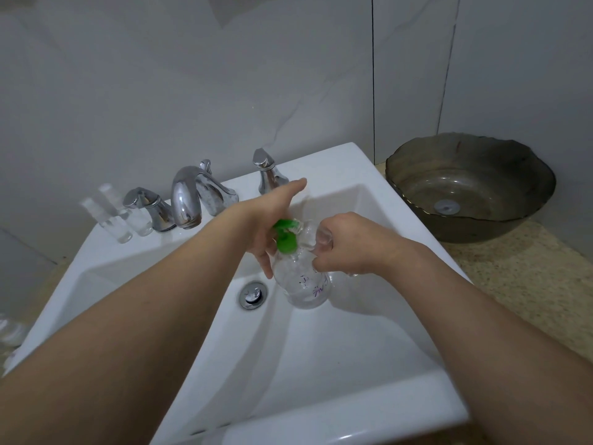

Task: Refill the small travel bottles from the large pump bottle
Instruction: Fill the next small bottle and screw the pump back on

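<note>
A large clear pump bottle (308, 289) with purple writing stands in the white sink basin (353, 348), right of the drain. Its green pump head (285, 236) sits under my left hand (266, 220), whose palm rests flat on it with the fingers stretched out. My right hand (346, 244) grips a small clear travel bottle (324, 237) held close against the pump spout. Two more small clear bottles (120, 216) stand upright on the sink ledge at the far left, beside the left tap handle.
A chrome faucet (187, 200) with two handles stands at the back of the sink. The drain stopper (253, 295) lies in the basin. A dark glass vessel bowl (468, 191) sits on the speckled counter to the right. Grey wall tiles rise behind.
</note>
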